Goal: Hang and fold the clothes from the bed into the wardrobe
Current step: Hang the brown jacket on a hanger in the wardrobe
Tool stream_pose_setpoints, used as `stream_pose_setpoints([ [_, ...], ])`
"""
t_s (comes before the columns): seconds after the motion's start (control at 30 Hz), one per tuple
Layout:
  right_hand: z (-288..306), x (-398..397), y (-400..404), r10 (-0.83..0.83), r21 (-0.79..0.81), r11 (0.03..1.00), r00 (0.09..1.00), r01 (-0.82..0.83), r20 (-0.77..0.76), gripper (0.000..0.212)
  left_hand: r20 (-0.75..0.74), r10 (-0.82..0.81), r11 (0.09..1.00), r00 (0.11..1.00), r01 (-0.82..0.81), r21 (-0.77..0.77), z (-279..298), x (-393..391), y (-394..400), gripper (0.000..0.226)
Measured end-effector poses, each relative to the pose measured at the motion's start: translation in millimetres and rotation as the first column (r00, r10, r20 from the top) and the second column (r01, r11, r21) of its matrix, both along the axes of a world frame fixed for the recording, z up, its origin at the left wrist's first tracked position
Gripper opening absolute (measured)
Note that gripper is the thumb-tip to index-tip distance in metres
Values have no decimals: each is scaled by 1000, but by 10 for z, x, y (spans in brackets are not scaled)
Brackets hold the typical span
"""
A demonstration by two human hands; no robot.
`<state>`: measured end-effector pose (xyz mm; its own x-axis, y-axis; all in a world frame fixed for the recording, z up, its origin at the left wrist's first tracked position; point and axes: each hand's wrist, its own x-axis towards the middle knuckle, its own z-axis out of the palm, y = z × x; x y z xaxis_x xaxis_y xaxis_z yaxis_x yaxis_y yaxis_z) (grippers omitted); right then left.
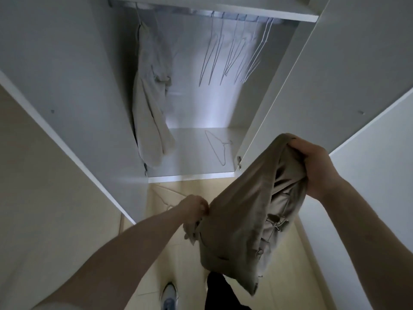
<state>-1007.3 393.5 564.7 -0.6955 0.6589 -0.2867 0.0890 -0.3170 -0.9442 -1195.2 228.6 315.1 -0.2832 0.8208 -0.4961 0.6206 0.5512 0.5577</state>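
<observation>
The right hand point(312, 166) is clenched around the upper edge of a beige garment point(245, 220), gripping a bunched fold of cloth, while the left hand point(194, 214) pinches the garment's lower left edge between closed fingers. The garment hangs stretched between the two hands in front of the open wardrobe point(67, 74), its drawstrings point(276, 222) dangling from the creased middle and its lowest corner drooping toward the floor. Below it a dark trouser leg point(219, 291) and a pale shoe point(170, 296) stand on the cream floor tiles point(288, 265). A wire hanger point(164, 199) lies on the floor just beyond the left hand. Inside the wardrobe, another wire hanger point(218, 146) lies flat on the white bottom shelf point(190, 153). A second beige garment point(152, 97) hangs from the rail point(178, 10) at the left side, reaching down to just above the shelf. Further right on the rail hang several bare hangers point(234, 48), close together and tilted
</observation>
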Motion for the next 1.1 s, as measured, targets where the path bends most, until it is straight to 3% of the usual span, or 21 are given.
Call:
stream_pose_setpoints([
  [0.1,-149,-173,124,59,-54,997,998,-59,-17,23,200,182,977,963,-154,-147,-206,91,14,27],
  [0.13,-224,-262,153,90,-61,994,996,-92,-24,18,325,344,931,881,-274,-240,-293,107,40,33],
  [0.17,-306,-336,138,125,-49,991,992,-127,-25,16,469,531,842,705,-380,-382,-349,130,50,44],
  [0.2,-411,-428,154,170,-39,985,985,-171,-20,16,570,673,739,471,-425,-522,-406,148,95,57],
  [0.23,-519,-516,160,224,-32,974,974,-225,-17,16,605,740,670,295,-411,-619,-478,154,150,67],
  [0.27,-616,-599,137,289,-21,957,957,-289,-5,16,631,751,650,195,-386,-655,-546,138,201,68],
  [0.33,-832,-774,162,451,-17,892,891,-451,40,15,710,694,685,121,-414,-600,-683,81,400,55],
  [0.4,-1060,-895,239,571,-95,820,818,-565,71,14,706,677,668,206,-574,-474,-787,-36,564,36],
  [0.5,-1559,-947,427,588,-224,803,796,-553,142,12,463,814,542,350,-742,-393,-1029,-339,535,12],
  [0.6,-2231,-922,654,465,-267,884,786,-385,407,13,283,766,643,578,-684,-344,-1390,-582,299,19],
  [0.77,-3419,-873,896,514,-251,834,525,-491,678,39,193,533,822,823,-451,-347,-2125,-760,210,32],
  [0.83,-4014,-859,953,508,-259,826,462,-501,727,48,193,424,866,885,-334,-372,-2574,-803,201,35],
  [0.9,-4587,-861,960,535,-282,771,341,-571,773,47,163,361,868,918,-267,-418,-2996,-847,128,28],
  [0.97,-5149,-895,927,548,-293,700,226,-652,805,40,143,343,858,928,-248,-449,-3390,-893,52,18],
  [1.1,-6308,-1071,822,579,-372,502,-17,-781,815,17,178,267,855,947,-147,-498,-4351,-929,-63,24],
])
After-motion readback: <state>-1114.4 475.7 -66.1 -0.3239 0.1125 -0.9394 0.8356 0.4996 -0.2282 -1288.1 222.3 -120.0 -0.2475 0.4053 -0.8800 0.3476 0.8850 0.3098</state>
